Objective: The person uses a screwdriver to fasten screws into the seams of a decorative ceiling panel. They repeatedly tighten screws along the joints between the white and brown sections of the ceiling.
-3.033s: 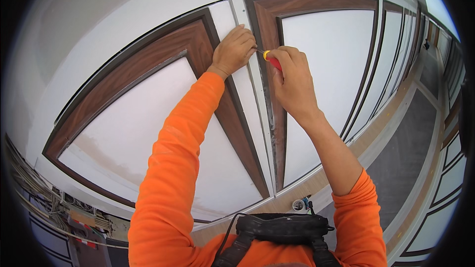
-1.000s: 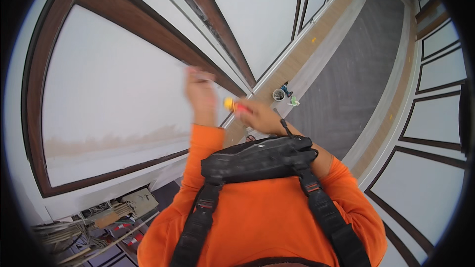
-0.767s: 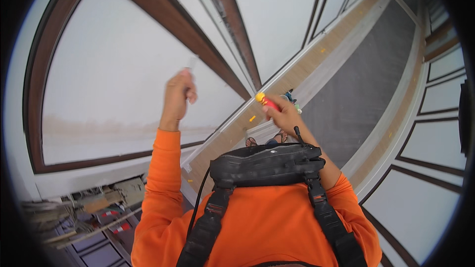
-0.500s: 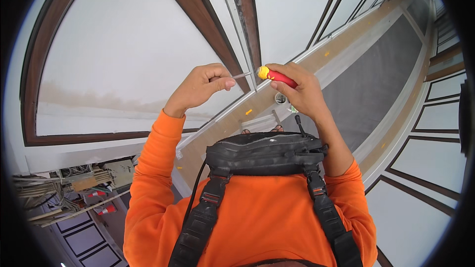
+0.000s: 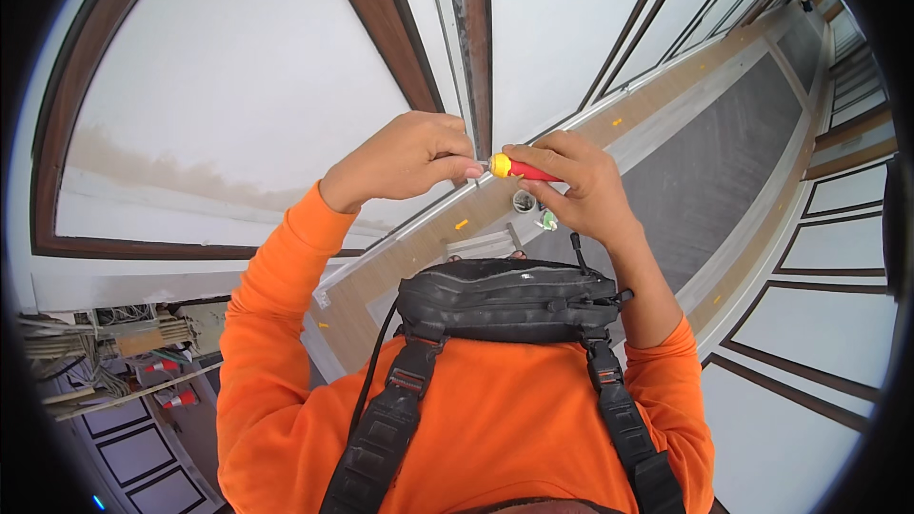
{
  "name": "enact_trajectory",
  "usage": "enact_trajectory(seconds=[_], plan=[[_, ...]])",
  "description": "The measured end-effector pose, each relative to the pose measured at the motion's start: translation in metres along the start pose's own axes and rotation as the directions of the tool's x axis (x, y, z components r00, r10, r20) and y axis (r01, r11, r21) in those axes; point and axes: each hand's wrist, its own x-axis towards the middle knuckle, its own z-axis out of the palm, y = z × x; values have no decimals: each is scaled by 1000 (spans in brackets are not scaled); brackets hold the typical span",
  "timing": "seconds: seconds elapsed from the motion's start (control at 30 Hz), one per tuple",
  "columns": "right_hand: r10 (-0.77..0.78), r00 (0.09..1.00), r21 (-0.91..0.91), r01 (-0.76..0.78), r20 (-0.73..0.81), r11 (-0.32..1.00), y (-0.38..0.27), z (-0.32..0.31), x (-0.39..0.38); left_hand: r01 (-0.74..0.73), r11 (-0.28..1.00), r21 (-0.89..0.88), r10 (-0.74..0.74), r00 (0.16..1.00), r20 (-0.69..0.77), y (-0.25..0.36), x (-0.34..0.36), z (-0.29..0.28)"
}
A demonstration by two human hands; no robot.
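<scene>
In front of my chest my left hand (image 5: 416, 157) is closed on a thin metal shaft (image 5: 481, 165), with its thumb and fingers pinched near the tip. My right hand (image 5: 576, 186) grips a red and yellow screwdriver handle (image 5: 533, 171), its yellow end toward my left hand. The shaft meets that end; how far it sits inside is unclear. Beyond both hands stands a white panelled wall (image 5: 238, 86) with dark wood trim (image 5: 381, 29) and a narrow vertical strip between the panels.
A black pack (image 5: 490, 297) hangs on my chest. On the floor are a small bucket (image 5: 524, 201), a green and white item (image 5: 546, 220) and yellow arrows (image 5: 462, 224). A grey corridor floor (image 5: 705, 181) runs off rightward. Cables and planks (image 5: 114, 343) lie at lower left.
Both hands have left the wall strip, where they were three seconds ago, and dropped before my chest. Since apart, they have come together, the shaft now touching the handle's yellow end.
</scene>
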Motion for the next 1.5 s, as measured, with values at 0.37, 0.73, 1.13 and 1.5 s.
enact_trajectory(seconds=[0.37,0.73,1.13,1.5], plan=[[390,918,510,-303,-71,805,-5,11,-13,219,854,-471,-340,921,-189,-1,21,-8],[255,891,129,-222,-376,967,-2,28,0,22,574,-818,-375,896,-239,-22,68,33],[560,764,455,-395,-321,798,77,27,82,143,401,905,536,764,-358,-115,178,-216],[193,882,15,-207,-430,978,109,31,195,128,74,989,561,814,-147,-103,227,-283]])
